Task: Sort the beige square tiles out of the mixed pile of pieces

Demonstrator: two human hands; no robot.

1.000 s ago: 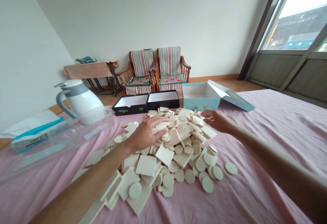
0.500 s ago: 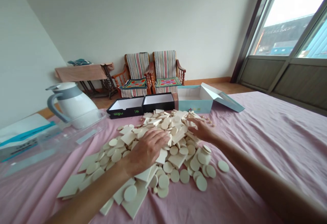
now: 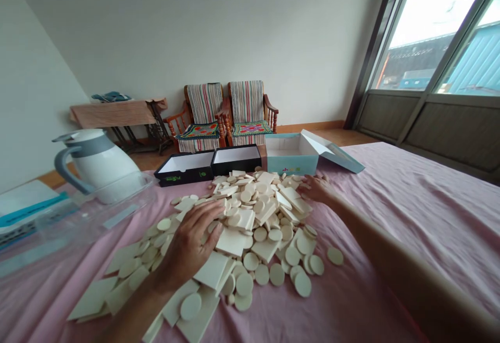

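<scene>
Many cream discs and square tiles (image 3: 253, 233) lie heaped on a pink bedspread (image 3: 410, 239), spread within reach of both arms. The left hand (image 3: 189, 244) splays its fingers (image 3: 205, 217) open on the pieces, gripping none; the right hand (image 3: 318, 189) curls its fingers at the heap's far edge, any hold unclear.

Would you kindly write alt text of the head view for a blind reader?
A person's left hand and right hand rest on a heap of cream discs and square tiles on a pink cloth, with open boxes beyond.
</scene>
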